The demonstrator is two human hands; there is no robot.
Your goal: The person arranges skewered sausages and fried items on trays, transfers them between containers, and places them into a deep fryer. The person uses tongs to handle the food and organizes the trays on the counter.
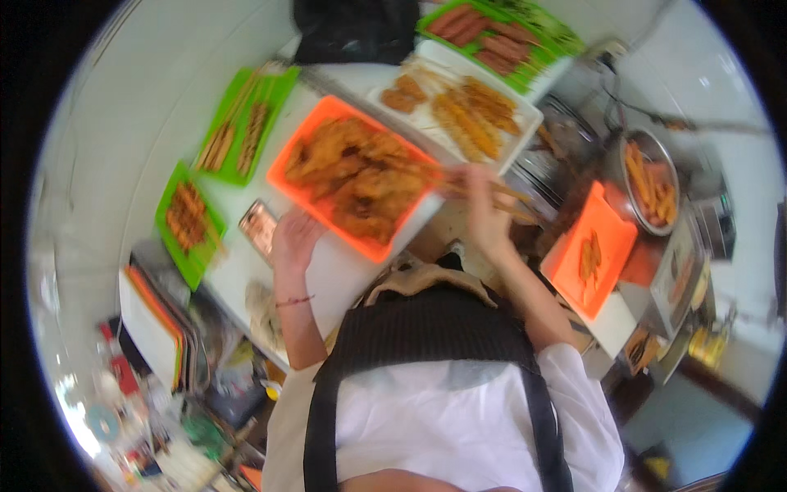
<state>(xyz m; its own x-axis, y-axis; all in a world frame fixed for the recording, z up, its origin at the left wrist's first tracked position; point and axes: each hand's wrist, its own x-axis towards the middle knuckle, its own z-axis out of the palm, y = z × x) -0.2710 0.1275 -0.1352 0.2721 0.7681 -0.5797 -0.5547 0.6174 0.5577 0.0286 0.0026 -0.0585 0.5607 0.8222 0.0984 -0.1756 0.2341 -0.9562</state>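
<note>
An orange plastic tray (284,186) full of browned, fried pieces of food (359,178) stands on the white tabletop before me. My right hand (479,200) is closed around a pair of long wooden chopsticks (516,206); their tips reach over the food at the tray's right side. At the tray's near left edge is my left hand (298,237), fingers towards the rim. Blur hides whether it grips the rim or only rests against it. Just left of that hand lies a smartphone (259,227).
Green trays (238,129) (190,230) of skewers line the left side. Behind are a white tray (452,123) of skewers and a green tray (492,40) of reddish skewered meat. To the right are a smaller orange tray (593,246) and a metal bowl (653,181) of sausage-like pieces.
</note>
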